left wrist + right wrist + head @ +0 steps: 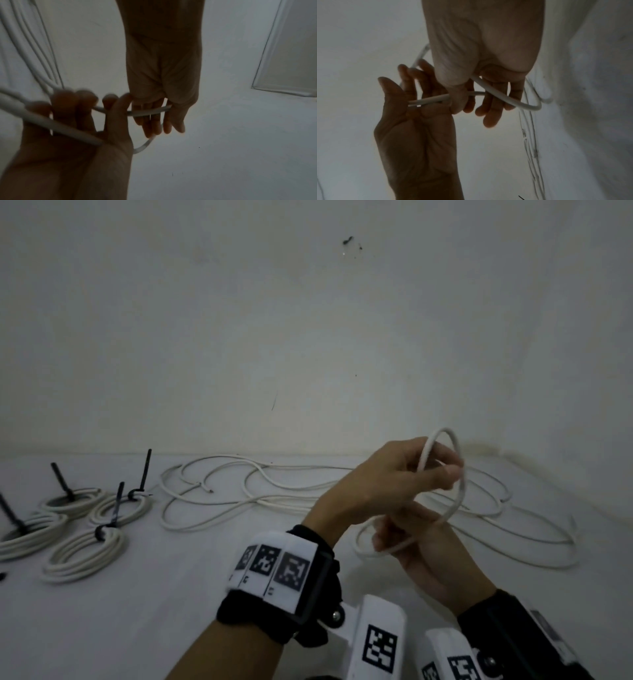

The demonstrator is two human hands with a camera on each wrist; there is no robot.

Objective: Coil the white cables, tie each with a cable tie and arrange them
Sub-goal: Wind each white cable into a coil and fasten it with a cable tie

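I hold a small loop of white cable in the air at the right, above the white surface. My left hand pinches the top of the loop between thumb and fingers. Just below it, my right hand curls its fingers round the lower part of the loop. The left wrist view shows the cable crossing my left hand's fingers. In the right wrist view the cable runs across my right hand. The rest of this cable trails down onto loose cable lying behind my hands.
Several coiled cables lie at the left, each bound with a black cable tie whose tail sticks up. More loose white cable sprawls along the wall. A small black piece shows at the left edge.
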